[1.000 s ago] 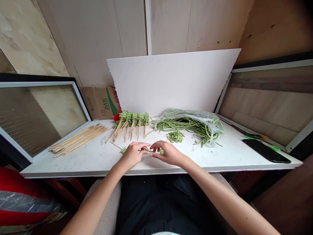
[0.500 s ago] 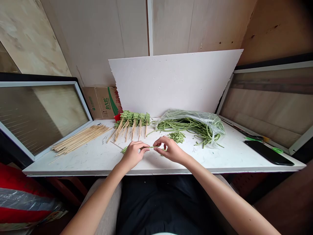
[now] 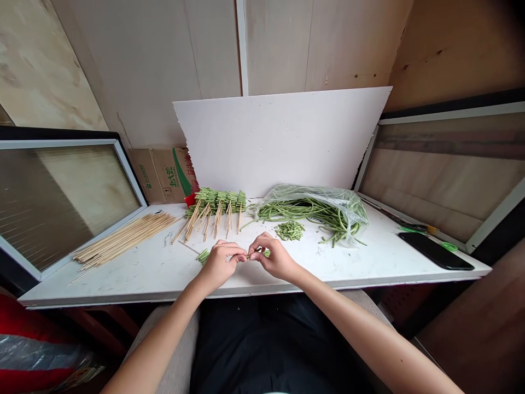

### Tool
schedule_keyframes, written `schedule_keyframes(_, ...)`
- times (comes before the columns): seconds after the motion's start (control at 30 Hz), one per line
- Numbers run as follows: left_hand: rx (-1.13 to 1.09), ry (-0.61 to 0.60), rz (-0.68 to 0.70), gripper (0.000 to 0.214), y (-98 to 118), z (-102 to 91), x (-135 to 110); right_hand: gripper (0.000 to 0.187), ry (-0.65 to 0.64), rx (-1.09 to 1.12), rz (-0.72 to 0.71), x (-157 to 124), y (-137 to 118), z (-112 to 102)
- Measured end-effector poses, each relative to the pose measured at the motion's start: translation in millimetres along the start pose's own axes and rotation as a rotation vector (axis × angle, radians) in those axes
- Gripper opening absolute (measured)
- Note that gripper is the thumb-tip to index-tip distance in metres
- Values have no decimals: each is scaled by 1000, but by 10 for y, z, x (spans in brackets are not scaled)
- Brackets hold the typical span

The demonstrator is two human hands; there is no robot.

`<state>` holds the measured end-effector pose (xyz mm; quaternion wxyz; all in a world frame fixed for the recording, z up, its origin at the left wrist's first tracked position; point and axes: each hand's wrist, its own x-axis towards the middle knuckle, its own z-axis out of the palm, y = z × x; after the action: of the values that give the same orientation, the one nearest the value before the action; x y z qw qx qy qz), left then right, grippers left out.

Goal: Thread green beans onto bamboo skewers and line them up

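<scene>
My left hand (image 3: 221, 262) and my right hand (image 3: 274, 258) meet low over the front of the white table. Both are closed in a pinch, the fingertips almost touching around a green bean (image 3: 251, 257) that is mostly hidden by the fingers. A bit of green (image 3: 266, 253) shows beside my right fingers. Left of my left hand, short bean pieces (image 3: 203, 256) lie by a thin bamboo skewer (image 3: 188, 247); whether they are threaded on it I cannot tell. Beyond my right hand is a heap of short-cut beans (image 3: 290, 230).
Skewered beans (image 3: 217, 201) are stacked at the back, beside a clear bag of long beans (image 3: 315, 210). Loose bamboo skewers (image 3: 125, 241) lie left on the table (image 3: 328, 268). A black phone (image 3: 435, 250) lies right, near scissors (image 3: 414, 224). A white board (image 3: 283, 142) stands behind.
My hands have come closer together, and the stretch of bean that showed between them is now mostly covered by fingers. The whole view has shifted slightly.
</scene>
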<state>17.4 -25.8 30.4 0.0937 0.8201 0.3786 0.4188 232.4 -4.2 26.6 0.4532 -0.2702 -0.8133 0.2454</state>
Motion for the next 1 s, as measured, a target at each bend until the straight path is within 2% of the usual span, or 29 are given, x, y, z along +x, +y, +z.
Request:
schedule_keyframes(0.17, -114, 27, -13, 25, 36, 12, 6, 17, 35, 148, 6, -10, 31, 65)
schedule_keyframes(0.3, -168, 26, -26, 24, 68, -13, 21, 24, 43, 212, -17, 4, 33, 37)
schedule_keyframes(0.5, -102, -17, -16, 24, 114, -50, 39, 30, 21, 86, -70, 50, -26, -116)
schedule_keyframes(0.73, -89, -51, -38, 25, 231, -118, 62, 22, 3, -17, -114, 81, -186, -182)
schedule_keyframes(0.8, -93, -35, -34, 26, 207, -236, 61, 23, 43, -24, -100, 102, -145, -298)
schedule_keyframes(0.87, -105, 15, -51, 24, 135, -399, 61, 25, 149, -43, -73, 129, -40, -498)
schedule_keyframes(0.97, -126, 68, -154, 24, -15, -607, 69, 26, 335, -82, -28, 162, 178, -807)
schedule_keyframes(1.0, -131, 61, -187, 26, -59, -640, 73, 27, 346, -87, 1, 165, 249, -866)
